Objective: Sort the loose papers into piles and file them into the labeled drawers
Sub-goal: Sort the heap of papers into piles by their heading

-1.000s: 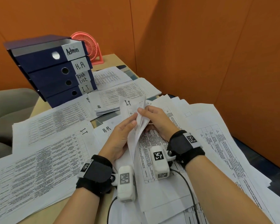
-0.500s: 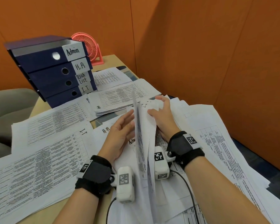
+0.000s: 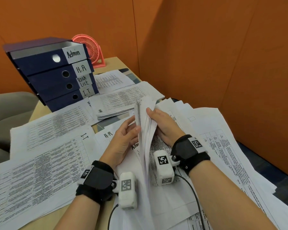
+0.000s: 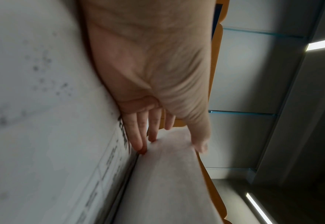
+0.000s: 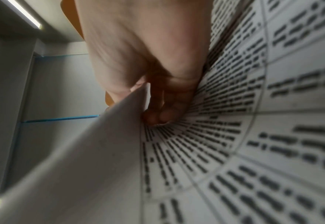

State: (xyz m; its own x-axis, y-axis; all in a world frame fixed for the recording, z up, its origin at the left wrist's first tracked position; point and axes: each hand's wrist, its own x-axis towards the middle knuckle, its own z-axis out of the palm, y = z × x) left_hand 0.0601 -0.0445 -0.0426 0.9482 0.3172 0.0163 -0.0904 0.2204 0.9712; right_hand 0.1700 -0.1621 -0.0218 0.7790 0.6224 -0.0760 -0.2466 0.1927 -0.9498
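Observation:
A bundle of printed sheets (image 3: 145, 130) stands on edge above the loose papers (image 3: 223, 146) spread over the right of the desk. My right hand (image 3: 156, 118) grips the bundle, thumb on its left face and curled fingers (image 5: 163, 109) behind it. My left hand (image 3: 131, 127) lies flat against the bundle's left side, its straight fingers (image 4: 137, 133) touching the paper (image 4: 167, 174). Below the hands lie sheets marked H.R (image 3: 108, 135) and Admin (image 3: 135, 145). Blue drawers (image 3: 56, 75) labelled Admin, H.R, Task List and I.T stand stacked at the back left.
A pile marked I.T (image 3: 40, 155) covers the left of the desk, another stack (image 3: 116, 103) lies before the drawers. A pink fan (image 3: 91, 50) stands behind them. Orange partition walls (image 3: 206, 63) close in the back and right; a grey chair (image 3: 7, 110) sits at left.
My right hand has raised more sheets from the heap, from one peeled corner to a thick bundle standing on edge. The left hand stays flat against them.

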